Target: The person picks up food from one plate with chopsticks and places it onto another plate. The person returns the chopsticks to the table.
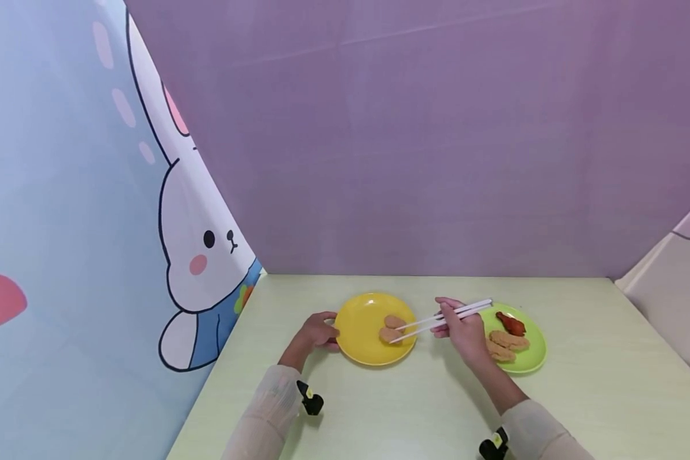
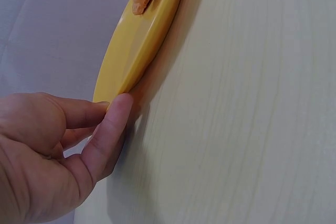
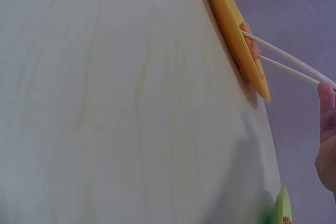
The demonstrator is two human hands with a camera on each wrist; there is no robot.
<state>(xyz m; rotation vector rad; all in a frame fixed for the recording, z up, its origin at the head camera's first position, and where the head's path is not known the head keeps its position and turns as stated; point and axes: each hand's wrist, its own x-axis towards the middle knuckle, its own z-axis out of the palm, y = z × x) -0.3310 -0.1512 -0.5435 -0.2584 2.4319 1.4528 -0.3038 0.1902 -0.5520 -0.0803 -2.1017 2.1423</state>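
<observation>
My left hand (image 1: 320,331) pinches the left rim of a yellow plate (image 1: 356,345) between thumb and fingers, which the left wrist view shows up close. Two breaded nuggets (image 1: 390,335) lie on the right half of that plate. A pair of white chopsticks (image 1: 466,311) is gripped in my right hand (image 1: 462,332), between the yellow plate and a green plate (image 1: 537,358). The chopstick tips reach over the yellow plate and meet the nuggets; whether they pinch one I cannot tell. Several food pieces sit on the green plate: breaded ones (image 1: 508,340) and a reddish-brown drumstick (image 1: 510,323).
Both plates stand on a pale wood-grain table (image 1: 391,415). A purple cloth wall (image 1: 437,160) rises behind its far edge. To the left hangs a blue sheet (image 1: 63,191) with a cartoon rabbit. At the right is a whitish side panel (image 1: 673,306).
</observation>
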